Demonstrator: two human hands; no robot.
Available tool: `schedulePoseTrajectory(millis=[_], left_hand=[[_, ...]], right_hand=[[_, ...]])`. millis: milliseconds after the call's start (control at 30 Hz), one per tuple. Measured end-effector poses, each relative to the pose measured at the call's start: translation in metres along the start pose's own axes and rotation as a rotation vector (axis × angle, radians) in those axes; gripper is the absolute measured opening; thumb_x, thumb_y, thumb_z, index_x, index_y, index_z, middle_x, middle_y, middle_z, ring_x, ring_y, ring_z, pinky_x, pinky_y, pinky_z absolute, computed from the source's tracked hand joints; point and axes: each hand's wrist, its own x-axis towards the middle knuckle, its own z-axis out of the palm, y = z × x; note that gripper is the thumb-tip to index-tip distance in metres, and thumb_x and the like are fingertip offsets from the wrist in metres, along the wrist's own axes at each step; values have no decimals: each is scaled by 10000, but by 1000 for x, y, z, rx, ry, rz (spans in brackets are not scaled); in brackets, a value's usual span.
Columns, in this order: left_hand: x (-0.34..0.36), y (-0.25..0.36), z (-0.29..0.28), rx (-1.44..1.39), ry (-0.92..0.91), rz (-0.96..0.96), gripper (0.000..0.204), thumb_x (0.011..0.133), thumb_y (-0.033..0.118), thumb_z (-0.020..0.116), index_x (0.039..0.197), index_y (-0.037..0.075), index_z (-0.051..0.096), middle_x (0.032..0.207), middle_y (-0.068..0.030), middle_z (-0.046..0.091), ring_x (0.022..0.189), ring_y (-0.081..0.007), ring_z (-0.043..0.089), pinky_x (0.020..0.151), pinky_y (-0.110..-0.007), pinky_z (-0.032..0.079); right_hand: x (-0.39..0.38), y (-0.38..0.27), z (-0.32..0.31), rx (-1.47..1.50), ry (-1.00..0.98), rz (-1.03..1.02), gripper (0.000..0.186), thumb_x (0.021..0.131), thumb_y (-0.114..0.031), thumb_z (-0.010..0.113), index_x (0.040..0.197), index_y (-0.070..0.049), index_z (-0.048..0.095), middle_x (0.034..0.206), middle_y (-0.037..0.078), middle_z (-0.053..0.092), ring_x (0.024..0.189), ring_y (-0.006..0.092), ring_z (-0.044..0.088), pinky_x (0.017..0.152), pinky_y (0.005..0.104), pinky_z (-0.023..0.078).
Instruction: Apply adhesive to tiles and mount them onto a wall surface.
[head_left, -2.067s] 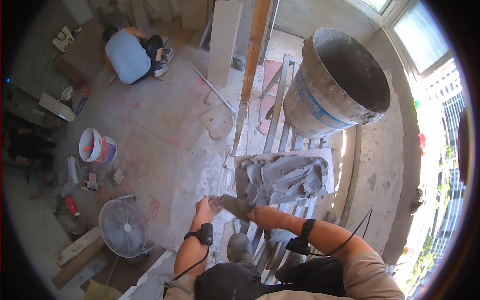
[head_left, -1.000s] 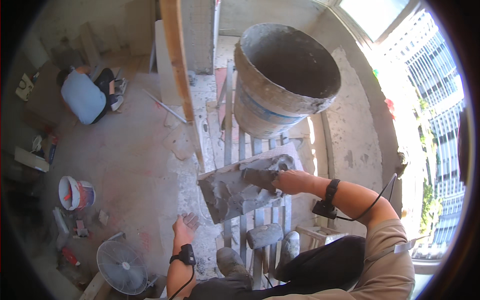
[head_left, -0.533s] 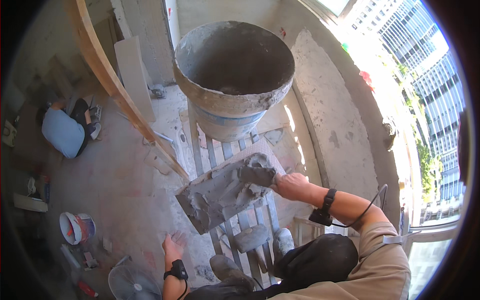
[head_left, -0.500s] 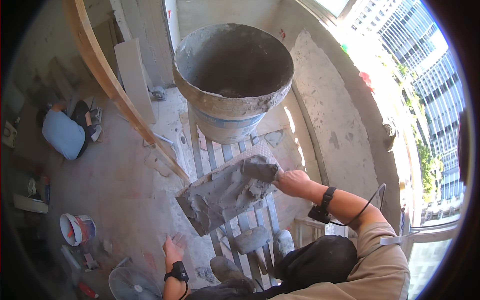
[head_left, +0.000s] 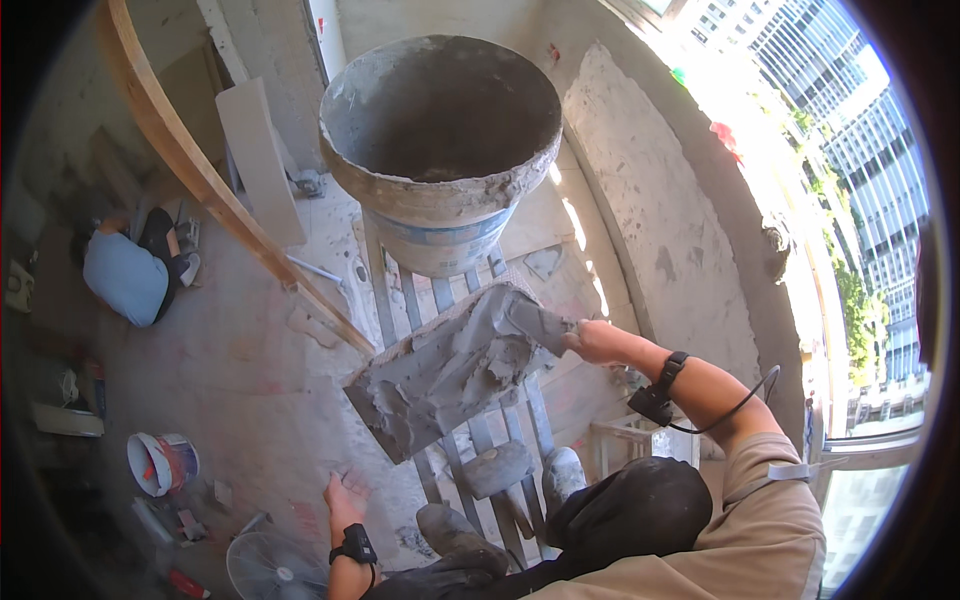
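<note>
A flat tile (head_left: 362, 398) lies across the metal slats, its upper face thickly spread with wet grey mortar (head_left: 440, 365). My right hand (head_left: 600, 342) is closed round the handle of a trowel (head_left: 541, 326), whose mortar-smeared blade rests in the mortar at the tile's far right end. My left hand (head_left: 347, 497) hangs to the left of the tile's near edge, fingers apart, with nothing in it. A large mortar-caked bucket (head_left: 450, 235) stands on the slats beyond the tile. Between the tile and my shoes lies a rubber mallet (head_left: 498, 470).
I am on a slatted metal platform (head_left: 485, 432). A wooden post (head_left: 215, 190) slants down at the left. Lower left are a small bucket (head_left: 155, 465) and a fan (head_left: 275, 572). Another person (head_left: 125, 278) crouches at far left. A low wall (head_left: 655, 200) and window run along the right.
My right hand has moved the trowel slightly right and toward me, and the blade now lies flatter in the mortar. The whole view has shifted a little. My left hand stays open.
</note>
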Motion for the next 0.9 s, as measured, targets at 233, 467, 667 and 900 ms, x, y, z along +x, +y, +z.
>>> schedulePoseTrajectory(millis=[233,467,667,900], left_hand=[[-4,0,12,-11,14,5,518,1003,421,294,1360,57,379,1397,-129,469,1266,-380,426,1075,-592,241],[-23,4,17,43,20,19,539,1009,431,274,1338,17,381,1381,-169,466,1248,-387,459,1036,-559,325],[-27,11,0,52,78,39,554,1014,416,287,1385,6,322,1390,-188,449,1232,-393,480,1023,-534,360],[-34,9,48,225,-91,49,568,1009,437,338,1401,27,324,1360,-192,475,1186,-374,505,1000,-519,376]], right_hand=[[-42,12,2,-139,-93,-10,412,950,-368,434,992,18,571,875,246,644,784,426,645,716,483,513],[-64,92,155,211,234,-138,164,934,-213,486,941,-53,520,805,270,504,634,465,559,573,533,450],[-109,93,179,318,259,-66,149,919,-181,506,887,-36,491,791,234,483,677,457,559,578,531,446],[-62,55,148,492,-14,-182,296,949,-316,485,920,-24,526,760,255,579,736,451,599,640,514,483]])
